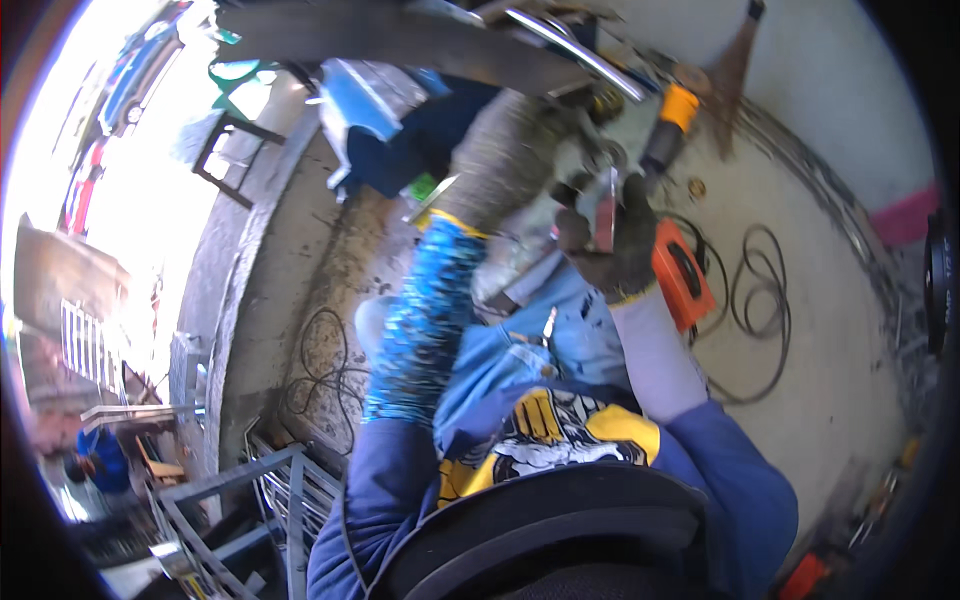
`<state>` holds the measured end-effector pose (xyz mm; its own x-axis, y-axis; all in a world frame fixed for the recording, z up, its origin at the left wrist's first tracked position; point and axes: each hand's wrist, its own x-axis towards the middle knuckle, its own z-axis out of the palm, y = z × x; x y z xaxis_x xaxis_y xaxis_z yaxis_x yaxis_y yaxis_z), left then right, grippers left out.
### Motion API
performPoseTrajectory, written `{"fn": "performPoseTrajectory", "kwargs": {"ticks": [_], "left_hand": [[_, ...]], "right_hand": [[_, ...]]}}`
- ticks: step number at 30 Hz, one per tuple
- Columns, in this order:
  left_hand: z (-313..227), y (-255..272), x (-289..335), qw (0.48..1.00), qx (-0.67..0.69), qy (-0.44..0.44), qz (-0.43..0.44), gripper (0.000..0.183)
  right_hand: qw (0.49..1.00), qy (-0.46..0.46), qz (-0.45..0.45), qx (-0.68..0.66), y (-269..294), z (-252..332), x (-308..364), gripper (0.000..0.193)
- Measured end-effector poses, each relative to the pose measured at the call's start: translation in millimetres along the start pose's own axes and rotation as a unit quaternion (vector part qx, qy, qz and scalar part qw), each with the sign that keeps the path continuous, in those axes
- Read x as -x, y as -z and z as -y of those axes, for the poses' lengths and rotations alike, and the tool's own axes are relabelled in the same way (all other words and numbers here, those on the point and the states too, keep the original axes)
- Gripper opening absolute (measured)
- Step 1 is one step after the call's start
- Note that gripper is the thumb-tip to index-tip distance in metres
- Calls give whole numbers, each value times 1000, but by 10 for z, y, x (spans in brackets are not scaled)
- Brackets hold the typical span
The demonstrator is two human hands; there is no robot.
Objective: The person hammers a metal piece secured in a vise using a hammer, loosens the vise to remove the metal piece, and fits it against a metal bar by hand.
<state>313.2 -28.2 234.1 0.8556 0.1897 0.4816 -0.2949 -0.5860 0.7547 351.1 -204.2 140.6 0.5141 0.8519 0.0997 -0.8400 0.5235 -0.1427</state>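
My left hand (510,150), in a grey knitted glove with a yellow cuff, reaches forward under a dark flat beam (400,45). Its fingers blur into the clutter by the beam's far end, so their grip is unclear. Closer to me, my right hand (625,235) wears a dark glove. Its fingers and thumb are closed around a small reddish-brown flat piece (606,222) with a pale, shiny upper end. An orange power tool (683,275) is beside my right wrist. Just beyond that hand is an orange-and-black cylindrical tool (670,130).
Black cable (765,320) loops over the floor at right, and more cable (320,350) coils at left. A bright metal tube (575,52) slants near the beam. Blue cloth (400,150) lies ahead. Grey metal frames (290,500) stand at lower left. Another person (105,460) is far left.
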Motion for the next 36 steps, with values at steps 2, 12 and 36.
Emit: {"fn": "performPoseTrajectory", "kwargs": {"ticks": [2, 12, 36], "left_hand": [[-153, 181, 9, 994, -55, 44, 88, 24], [0, 378, 300, 940, -203, -28, 273, 29], [-537, 820, -303, 916, -211, -10, 342, 40]], "right_hand": [[999, 26, -41, -12, -114, 56, 15, 55], [979, 49, -135, 147, -345, -50, -358, 46], [991, 45, 59, 111, -568, -12, -774, 44]]}}
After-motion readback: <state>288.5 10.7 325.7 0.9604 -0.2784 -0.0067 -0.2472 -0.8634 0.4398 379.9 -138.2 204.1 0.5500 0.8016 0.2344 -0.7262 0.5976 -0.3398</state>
